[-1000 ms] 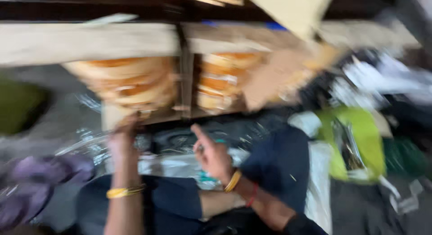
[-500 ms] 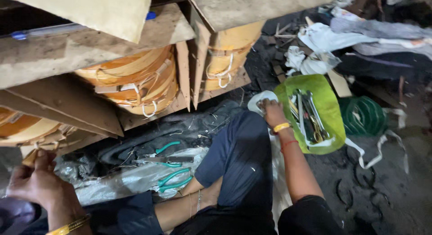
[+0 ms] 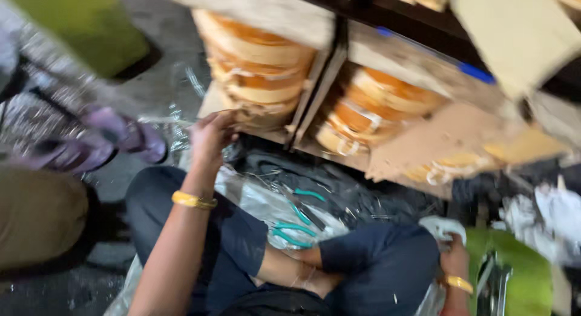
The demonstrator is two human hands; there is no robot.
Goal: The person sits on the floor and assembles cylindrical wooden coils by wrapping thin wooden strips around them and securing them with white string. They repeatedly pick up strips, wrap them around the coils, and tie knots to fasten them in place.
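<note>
Reaching up, the left hand [image 3: 210, 134] touches the stacked orange rings [image 3: 257, 71] just above it, fingers curled.

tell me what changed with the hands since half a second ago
The left hand has gone from low at the stacks on the left up to the orange rings under the wooden shelf; whether it grips one is blurred. The right hand stays by the green bag of tools. The teal pliers still lie on the plastic sheet.
</note>
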